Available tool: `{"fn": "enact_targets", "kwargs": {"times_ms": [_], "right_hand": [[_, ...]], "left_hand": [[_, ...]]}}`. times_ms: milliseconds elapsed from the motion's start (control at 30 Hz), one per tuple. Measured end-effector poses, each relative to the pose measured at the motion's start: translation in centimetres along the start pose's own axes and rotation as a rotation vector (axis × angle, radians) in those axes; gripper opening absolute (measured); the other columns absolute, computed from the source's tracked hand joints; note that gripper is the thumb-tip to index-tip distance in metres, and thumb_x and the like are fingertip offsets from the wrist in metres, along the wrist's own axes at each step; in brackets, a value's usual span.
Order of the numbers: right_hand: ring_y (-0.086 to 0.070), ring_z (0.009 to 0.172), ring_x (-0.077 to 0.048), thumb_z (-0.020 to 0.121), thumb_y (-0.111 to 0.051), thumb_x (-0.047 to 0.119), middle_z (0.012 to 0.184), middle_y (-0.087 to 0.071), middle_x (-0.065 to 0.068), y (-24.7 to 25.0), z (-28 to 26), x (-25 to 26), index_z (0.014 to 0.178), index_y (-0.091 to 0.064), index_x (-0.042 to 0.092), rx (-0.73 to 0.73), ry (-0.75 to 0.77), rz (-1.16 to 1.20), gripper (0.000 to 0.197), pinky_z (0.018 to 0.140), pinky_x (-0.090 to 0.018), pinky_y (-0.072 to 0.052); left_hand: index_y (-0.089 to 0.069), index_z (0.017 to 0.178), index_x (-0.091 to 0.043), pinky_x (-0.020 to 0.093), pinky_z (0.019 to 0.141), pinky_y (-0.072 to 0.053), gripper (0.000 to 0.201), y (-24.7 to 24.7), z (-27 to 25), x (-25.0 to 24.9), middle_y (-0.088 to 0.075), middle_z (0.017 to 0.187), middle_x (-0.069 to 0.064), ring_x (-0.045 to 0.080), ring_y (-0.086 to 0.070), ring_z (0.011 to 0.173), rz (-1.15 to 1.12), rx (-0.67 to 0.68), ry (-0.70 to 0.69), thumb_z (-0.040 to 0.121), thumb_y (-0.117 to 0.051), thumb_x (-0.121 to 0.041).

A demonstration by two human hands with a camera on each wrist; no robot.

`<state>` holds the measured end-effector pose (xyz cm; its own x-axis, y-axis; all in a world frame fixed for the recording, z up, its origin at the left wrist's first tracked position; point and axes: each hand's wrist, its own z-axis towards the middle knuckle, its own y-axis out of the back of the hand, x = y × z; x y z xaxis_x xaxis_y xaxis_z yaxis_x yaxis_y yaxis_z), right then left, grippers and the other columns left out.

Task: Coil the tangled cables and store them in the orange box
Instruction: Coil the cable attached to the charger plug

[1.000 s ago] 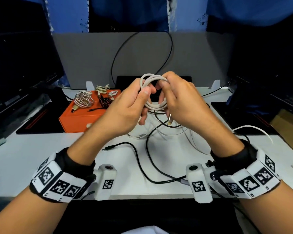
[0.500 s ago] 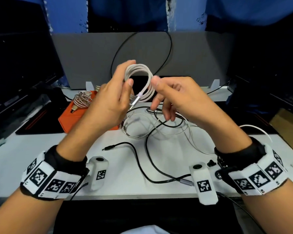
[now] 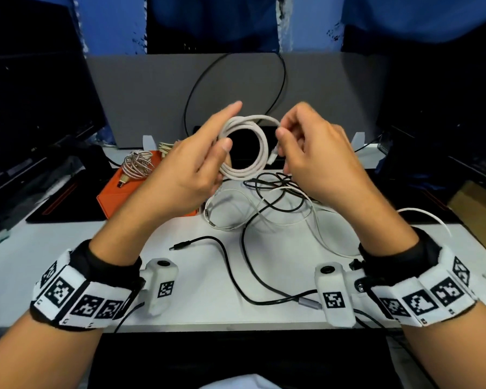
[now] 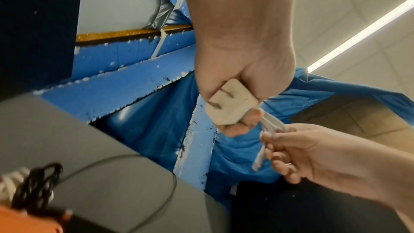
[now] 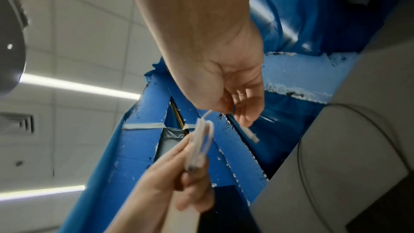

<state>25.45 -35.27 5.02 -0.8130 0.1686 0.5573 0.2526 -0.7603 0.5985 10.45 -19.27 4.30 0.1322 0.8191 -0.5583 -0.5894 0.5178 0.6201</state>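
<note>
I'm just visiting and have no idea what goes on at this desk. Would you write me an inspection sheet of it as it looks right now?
Surface: white desk, bare at the near left.
Job's things: white cable coil held up in the air; orange box at the far left, with a striped cable bundle lying on top.
Clutter: a small white plug adapter tucked in the left palm.
Hands: left hand grips the coil's left side; right hand pinches the cable's free end near its connector.
Cables: loose black cable and thin white cables tangled on the desk.
Surroundings: grey partition behind the desk, blue sheeting above it.
</note>
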Motion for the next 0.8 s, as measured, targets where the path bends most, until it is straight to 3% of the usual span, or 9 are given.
{"fn": "enact_targets", "kwargs": {"times_ms": [67,133,267,367,433,533,633,733,800], "right_hand": [[-0.067,0.072,-0.014,0.109,-0.046,0.024,0.082,-0.067,0.007,-0.4,0.0,0.0,0.102,-0.051,0.017,-0.040,-0.004,0.039,0.011,0.072,-0.046,-0.057],[-0.068,0.066,-0.015,0.110,-0.046,0.019,0.078,-0.068,0.006,-0.6,0.2,0.1,0.100,-0.051,0.014,-0.020,-0.056,0.309,0.012,0.068,-0.047,-0.062],[-0.069,0.067,-0.021,0.107,-0.052,0.008,0.080,-0.071,-0.009,-0.5,0.3,1.1,0.096,-0.056,0.009,0.036,-0.159,0.869,0.012,0.063,-0.031,-0.060],[-0.071,0.072,-0.019,0.106,-0.052,0.004,0.080,-0.073,-0.007,-1.1,-0.1,1.5,0.097,-0.060,0.007,0.129,-0.293,1.146,0.012,0.069,-0.029,-0.060],[-0.073,0.086,-0.021,0.106,-0.049,0.005,0.082,-0.074,-0.003,-1.7,-0.4,1.9,0.098,-0.062,0.010,0.236,-0.379,1.236,0.016,0.084,-0.033,-0.059],[-0.066,0.104,-0.022,0.109,-0.045,0.028,0.083,-0.074,0.003,-2.0,-0.8,2.6,0.093,-0.064,0.019,0.364,-0.437,1.288,0.026,0.089,-0.033,-0.051],[-0.059,0.084,-0.012,0.103,-0.049,0.053,0.076,-0.063,0.006,-2.3,-0.9,2.7,0.092,-0.060,0.021,0.356,-0.393,1.217,0.036,0.085,-0.035,-0.041],[-0.054,0.075,-0.007,0.099,-0.068,0.025,0.079,-0.058,0.004,-3.0,-1.1,2.4,0.096,-0.056,0.018,0.233,-0.252,0.953,0.015,0.076,-0.025,-0.045],[-0.058,0.079,-0.009,0.099,-0.068,0.014,0.087,-0.061,0.000,-3.2,-1.1,1.9,0.104,-0.058,0.015,0.172,-0.176,0.767,0.011,0.075,-0.022,-0.048]], "left_hand": [[-0.037,0.155,-0.025,0.034,0.049,-0.046,0.047,-0.5,0.1,-0.1,-0.050,0.075,0.008,0.018,-0.049,0.059,-0.229,0.046,0.002,0.108,-0.039,-0.025],[-0.039,0.153,-0.018,0.030,0.049,-0.045,0.045,-0.7,0.2,-0.3,-0.048,0.077,0.008,0.016,-0.047,0.059,-0.306,0.059,0.010,0.108,-0.038,-0.021],[-0.039,0.154,-0.019,0.034,0.050,-0.045,0.044,-0.8,0.2,-0.4,-0.051,0.079,0.012,0.022,-0.046,0.057,-0.351,0.074,-0.010,0.110,-0.037,-0.019],[-0.038,0.153,-0.021,0.035,0.051,-0.047,0.043,-0.8,0.1,-0.5,-0.058,0.084,0.015,0.022,-0.051,0.055,-0.277,0.041,-0.023,0.110,-0.038,-0.021],[-0.040,0.152,-0.022,0.037,0.057,-0.050,0.041,-0.6,0.0,-0.7,-0.065,0.101,0.020,0.025,-0.060,0.064,-0.145,-0.039,-0.021,0.110,-0.038,-0.022],[-0.043,0.150,-0.023,0.032,0.083,-0.051,0.040,-0.3,-0.1,-0.7,-0.070,0.113,0.000,0.013,-0.066,0.093,0.075,-0.173,-0.016,0.111,-0.039,-0.022],[-0.042,0.151,-0.027,0.036,0.071,-0.050,0.040,-0.5,-0.2,-0.8,-0.071,0.087,-0.004,0.012,-0.067,0.074,0.168,-0.202,-0.001,0.111,-0.039,-0.027],[-0.042,0.149,-0.027,0.040,0.066,-0.047,0.039,-1.1,-0.3,-0.9,-0.068,0.078,0.000,0.016,-0.063,0.068,0.174,-0.194,-0.006,0.110,-0.039,-0.027],[-0.040,0.150,-0.028,0.043,0.066,-0.048,0.039,-1.3,-0.3,-0.9,-0.066,0.073,-0.002,0.015,-0.062,0.065,0.191,-0.188,-0.004,0.111,-0.039,-0.029]]}}
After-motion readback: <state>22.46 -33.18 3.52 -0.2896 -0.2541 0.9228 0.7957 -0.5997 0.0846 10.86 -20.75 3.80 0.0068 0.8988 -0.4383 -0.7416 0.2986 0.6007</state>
